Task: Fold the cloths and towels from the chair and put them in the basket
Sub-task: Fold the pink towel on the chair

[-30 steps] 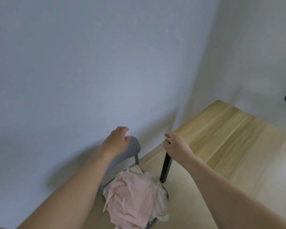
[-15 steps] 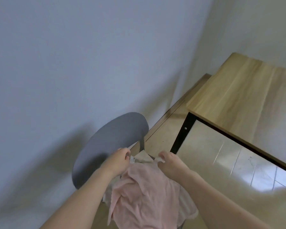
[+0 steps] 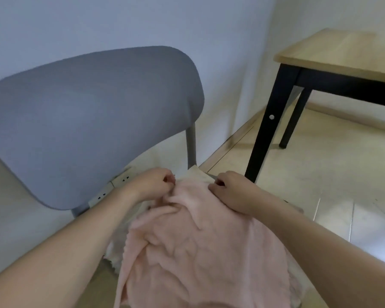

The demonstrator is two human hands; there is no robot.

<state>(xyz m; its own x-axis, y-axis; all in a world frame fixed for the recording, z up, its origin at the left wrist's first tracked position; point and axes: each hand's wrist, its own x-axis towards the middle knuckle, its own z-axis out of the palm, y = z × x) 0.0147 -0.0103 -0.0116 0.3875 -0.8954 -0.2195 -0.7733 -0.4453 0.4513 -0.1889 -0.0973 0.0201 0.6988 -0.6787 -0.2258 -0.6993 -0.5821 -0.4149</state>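
Two hands are seen at the far edge of a pink towel (image 3: 200, 247). The towel is heaped on the seat of a grey chair (image 3: 91, 121), on top of a pile of pale cloths (image 3: 118, 247) (only their edges peek out at the sides). The left hand (image 3: 151, 185) is curled, and the towel's top edge is pinched between its thumb and fingers. The right hand (image 3: 233, 192) is curled too, and the same edge is gripped by it a little way to the right. A cream cloth (image 3: 198, 174) is seen just behind the towel, between the two hands. The chair's wide round back is stood up behind the hands, close to a pale wall (image 3: 120, 21). White wall sockets (image 3: 111, 187) are seen low down under the chair back. A wooden tabletop (image 3: 342, 54) on black legs is found to the right, well apart from the chair. A light tiled floor (image 3: 320, 178) is spread under it.
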